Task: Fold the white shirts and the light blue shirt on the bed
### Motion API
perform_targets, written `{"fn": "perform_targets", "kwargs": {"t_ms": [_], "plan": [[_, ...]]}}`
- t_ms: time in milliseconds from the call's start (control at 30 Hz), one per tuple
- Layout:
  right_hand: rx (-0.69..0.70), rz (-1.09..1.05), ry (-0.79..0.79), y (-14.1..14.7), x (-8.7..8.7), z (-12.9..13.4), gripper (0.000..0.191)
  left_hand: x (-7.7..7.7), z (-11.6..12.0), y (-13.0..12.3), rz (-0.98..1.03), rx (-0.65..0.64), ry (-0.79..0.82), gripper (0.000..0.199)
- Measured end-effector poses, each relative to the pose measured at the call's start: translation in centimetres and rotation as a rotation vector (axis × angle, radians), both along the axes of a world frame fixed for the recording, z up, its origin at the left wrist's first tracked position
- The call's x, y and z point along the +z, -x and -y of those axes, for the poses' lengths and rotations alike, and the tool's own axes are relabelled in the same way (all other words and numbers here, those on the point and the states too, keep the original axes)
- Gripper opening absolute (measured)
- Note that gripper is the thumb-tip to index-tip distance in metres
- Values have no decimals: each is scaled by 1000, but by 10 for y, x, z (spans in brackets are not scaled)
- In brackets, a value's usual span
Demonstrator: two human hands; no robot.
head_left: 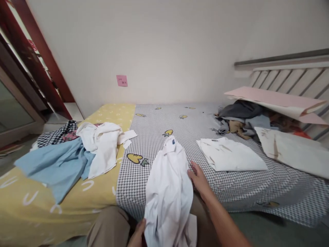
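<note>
A white collared shirt (pixel 169 185), with a dark blue label inside its collar, lies lengthwise from the checked bed sheet down over my lap. My left hand (pixel 137 235) is at its lower left edge, thumb showing and the other fingers mostly hidden; it appears closed on the cloth. At the shirt's right edge, my right hand (pixel 197 176) is open, its fingers apart and touching or almost touching the fabric. To the right of that hand lies a folded white garment (pixel 233 156) with brownish marks.
On the yellow sheet (pixel 97 195) at left lie a light blue garment (pixel 56 161), a white garment (pixel 105 144) and a black-and-white checked cloth (pixel 60 132). Dark clothes (pixel 241 111), pink boards (pixel 277 99) and a white bag-like item (pixel 295 151) crowd the right, by the bed rail (pixel 290 80).
</note>
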State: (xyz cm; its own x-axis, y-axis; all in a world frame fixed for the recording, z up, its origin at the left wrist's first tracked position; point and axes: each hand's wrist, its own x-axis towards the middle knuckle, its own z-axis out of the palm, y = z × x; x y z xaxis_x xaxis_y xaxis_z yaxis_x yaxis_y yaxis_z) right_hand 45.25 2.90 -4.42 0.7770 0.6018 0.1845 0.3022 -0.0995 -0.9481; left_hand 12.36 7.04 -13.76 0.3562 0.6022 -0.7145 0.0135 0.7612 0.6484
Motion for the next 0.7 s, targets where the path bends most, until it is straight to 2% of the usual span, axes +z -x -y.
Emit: {"fn": "perform_targets", "kwargs": {"t_ms": [33,100,167,233,333,467,533,600,700], "plan": [[-4,-4,8,2,-4,10,44,-7,2,4,-126,35,-101,62],[-26,-23,35,9,-13,30,42,-7,6,3,-341,109,-395,67],[-54,-47,72,19,-17,42,44,5,12,-13,-429,139,-746,64],[-90,-47,121,30,-17,44,46,24,22,-40,-420,63,-955,53],[-116,-57,210,44,-9,33,39,47,41,-82,-470,-106,-1013,44],[3,-154,193,59,9,20,28,60,56,-113,-686,-188,-976,52],[94,-268,109,67,16,18,36,62,58,-118,-744,-224,-999,60],[199,-507,-61,76,23,17,46,64,58,-120,-789,-257,-1078,68],[356,-907,-297,83,30,18,55,67,58,-112,-862,-285,-1265,56]]}}
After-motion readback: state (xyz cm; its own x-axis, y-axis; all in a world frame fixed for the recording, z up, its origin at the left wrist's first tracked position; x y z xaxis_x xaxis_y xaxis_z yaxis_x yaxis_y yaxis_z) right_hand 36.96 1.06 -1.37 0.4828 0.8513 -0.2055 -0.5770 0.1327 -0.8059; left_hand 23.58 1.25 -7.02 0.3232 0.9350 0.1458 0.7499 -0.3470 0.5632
